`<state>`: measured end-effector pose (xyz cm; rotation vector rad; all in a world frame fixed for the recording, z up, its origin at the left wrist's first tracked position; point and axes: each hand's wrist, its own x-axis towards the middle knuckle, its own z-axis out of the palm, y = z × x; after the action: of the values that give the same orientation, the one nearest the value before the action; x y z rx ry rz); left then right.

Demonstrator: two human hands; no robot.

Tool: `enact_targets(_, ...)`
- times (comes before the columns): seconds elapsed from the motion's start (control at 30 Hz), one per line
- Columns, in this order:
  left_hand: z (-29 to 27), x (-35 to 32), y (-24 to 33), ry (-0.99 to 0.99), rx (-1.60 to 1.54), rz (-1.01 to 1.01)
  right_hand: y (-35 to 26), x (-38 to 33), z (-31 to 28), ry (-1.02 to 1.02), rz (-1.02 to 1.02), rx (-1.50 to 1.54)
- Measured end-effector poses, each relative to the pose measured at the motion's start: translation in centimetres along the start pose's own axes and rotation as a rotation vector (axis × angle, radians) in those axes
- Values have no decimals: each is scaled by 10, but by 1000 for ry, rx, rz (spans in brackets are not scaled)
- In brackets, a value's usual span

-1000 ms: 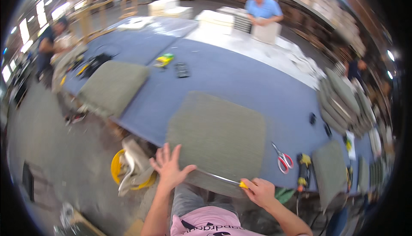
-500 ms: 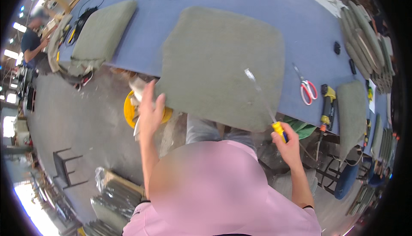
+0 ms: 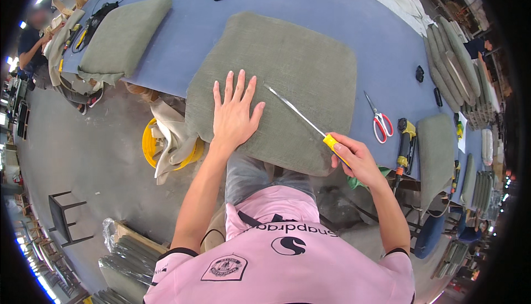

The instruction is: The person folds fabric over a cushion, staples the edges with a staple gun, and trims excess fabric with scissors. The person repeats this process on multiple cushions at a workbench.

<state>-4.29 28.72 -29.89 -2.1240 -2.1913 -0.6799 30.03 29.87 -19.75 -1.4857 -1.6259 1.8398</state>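
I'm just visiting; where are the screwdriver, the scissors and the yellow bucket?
Yellow-handled screwdriver (image 3: 332,142), head view: on its handle.
Red-handled scissors (image 3: 377,116), head view: near the pivot.
Yellow bucket (image 3: 147,144), head view: on its left side.

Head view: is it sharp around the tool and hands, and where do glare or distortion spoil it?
In the head view, the left hand, right hand and yellow-handled tool look crisp; also in that view, the blue table bends toward the dark rim, bright patches wash out the lower left, and the head of a person at upper left is blurred.
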Motion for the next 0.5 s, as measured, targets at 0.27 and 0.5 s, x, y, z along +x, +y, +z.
enact_targets(0.27, -9, -1, 1, -2, -8, 87, -9, 3, 14, 46, 71, -176)
enact_targets(0.5, -10, 2, 0, 12, -39, 53, -40, 4, 3, -80, 186, -55)
